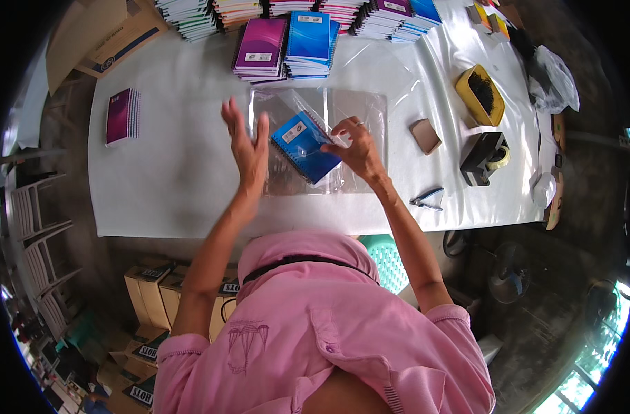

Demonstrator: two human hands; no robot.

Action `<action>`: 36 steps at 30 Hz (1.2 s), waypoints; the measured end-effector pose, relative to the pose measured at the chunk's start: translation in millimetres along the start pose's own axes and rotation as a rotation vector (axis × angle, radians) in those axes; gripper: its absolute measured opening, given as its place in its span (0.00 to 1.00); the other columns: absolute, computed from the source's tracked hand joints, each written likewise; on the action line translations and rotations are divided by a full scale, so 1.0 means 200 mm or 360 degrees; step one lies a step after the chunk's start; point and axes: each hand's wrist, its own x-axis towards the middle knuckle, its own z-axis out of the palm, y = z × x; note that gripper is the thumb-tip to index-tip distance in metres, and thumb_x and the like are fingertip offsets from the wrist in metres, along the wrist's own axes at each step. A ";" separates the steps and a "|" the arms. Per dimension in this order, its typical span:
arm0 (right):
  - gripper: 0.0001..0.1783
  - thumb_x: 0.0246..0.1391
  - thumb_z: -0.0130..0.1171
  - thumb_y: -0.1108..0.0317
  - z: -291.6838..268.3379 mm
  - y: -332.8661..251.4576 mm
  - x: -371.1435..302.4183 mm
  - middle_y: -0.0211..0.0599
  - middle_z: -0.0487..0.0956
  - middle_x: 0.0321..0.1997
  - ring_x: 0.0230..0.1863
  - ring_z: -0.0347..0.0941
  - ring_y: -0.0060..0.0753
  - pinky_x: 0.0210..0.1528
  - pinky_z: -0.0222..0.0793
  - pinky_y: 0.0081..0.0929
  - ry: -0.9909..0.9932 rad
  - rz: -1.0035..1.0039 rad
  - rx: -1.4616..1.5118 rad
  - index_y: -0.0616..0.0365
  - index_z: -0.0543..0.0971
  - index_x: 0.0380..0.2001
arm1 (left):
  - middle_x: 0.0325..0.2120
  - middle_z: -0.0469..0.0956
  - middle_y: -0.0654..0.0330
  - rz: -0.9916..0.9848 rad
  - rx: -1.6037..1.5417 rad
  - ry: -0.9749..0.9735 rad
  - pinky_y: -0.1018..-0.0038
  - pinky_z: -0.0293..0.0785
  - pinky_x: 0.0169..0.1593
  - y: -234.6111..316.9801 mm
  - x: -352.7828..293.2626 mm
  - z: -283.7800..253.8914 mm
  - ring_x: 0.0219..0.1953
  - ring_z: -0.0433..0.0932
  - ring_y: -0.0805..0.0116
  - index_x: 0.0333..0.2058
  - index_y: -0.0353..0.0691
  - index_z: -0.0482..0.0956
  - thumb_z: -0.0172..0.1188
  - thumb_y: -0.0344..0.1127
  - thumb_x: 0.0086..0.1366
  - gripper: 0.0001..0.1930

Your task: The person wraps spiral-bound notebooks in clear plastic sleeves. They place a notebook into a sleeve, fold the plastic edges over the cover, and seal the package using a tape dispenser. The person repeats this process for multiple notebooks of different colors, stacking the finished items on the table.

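Observation:
A blue spiral notebook (303, 143) with a white label lies tilted on clear plastic sheets (360, 103) in the middle of the table. To its left, my left hand (247, 148) is raised with fingers stretched and apart, holding nothing. My right hand (360, 150) is at the notebook's right edge, its fingers bent and thumb and forefinger drawn in around clear, shiny plastic there. Glare on the film partly hides where it ends.
Purple notebooks (261, 45) and blue notebooks (309, 36) are stacked at the back. Another purple pile (121, 117) stands at left. On the right are a yellow tray (465, 90), a small brown box (425, 136), a tape dispenser (479, 159) and pliers (429, 199).

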 end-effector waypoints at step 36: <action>0.17 0.51 0.65 0.65 0.01 0.15 -0.02 0.41 0.81 0.33 0.35 0.75 0.28 0.40 0.70 0.25 -0.0057 0.0868 0.1093 0.71 0.79 0.37 | 0.68 0.46 0.44 -0.0653 -0.0253 -0.0173 0.63 0.50 0.68 -0.03 -0.32 -0.03 0.70 0.48 0.56 0.69 0.39 0.38 0.63 0.31 0.60 0.47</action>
